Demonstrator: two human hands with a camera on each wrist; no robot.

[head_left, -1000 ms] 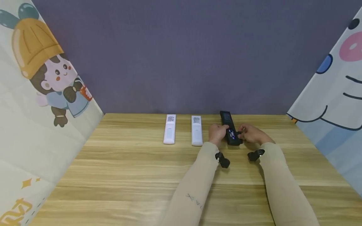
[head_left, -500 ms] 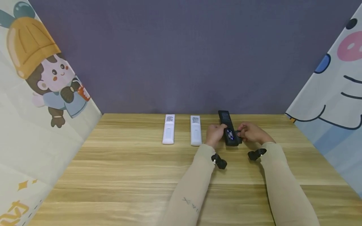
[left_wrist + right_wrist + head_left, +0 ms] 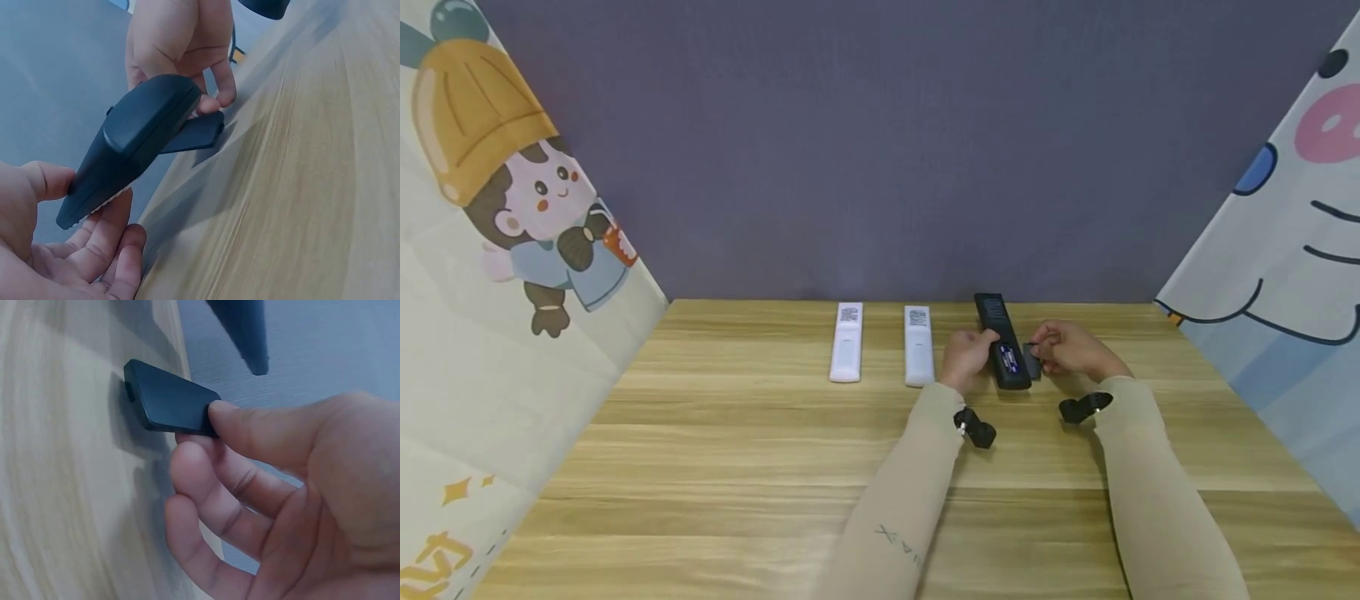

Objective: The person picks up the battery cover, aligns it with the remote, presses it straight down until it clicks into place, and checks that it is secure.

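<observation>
My left hand (image 3: 966, 358) grips a black remote control (image 3: 992, 315) between thumb and fingers, its back turned up. In the head view, its battery compartment (image 3: 1009, 359) is uncovered, and something bluish inside looks like batteries. The left wrist view shows the remote (image 3: 147, 119) tilted and lifted off the table, its buttons towards the fingers. Just to the right, my right hand (image 3: 1071, 350) pinches a small black battery cover (image 3: 1032, 365). Thumb and fingers hold one end of the cover (image 3: 175, 403), which is apart from the remote in the right wrist view.
Two white remote controls (image 3: 846, 354) lie back side up to the left, the nearer one (image 3: 918, 350) close to my left hand. Behind the wooden table (image 3: 737, 450) rises a grey-purple panel (image 3: 880, 150). Printed sheets (image 3: 1277, 275) flank both sides.
The battery cover has come away from the remote's right side, and a gap now shows between them. My left hand and the black remote have shifted slightly left.
</observation>
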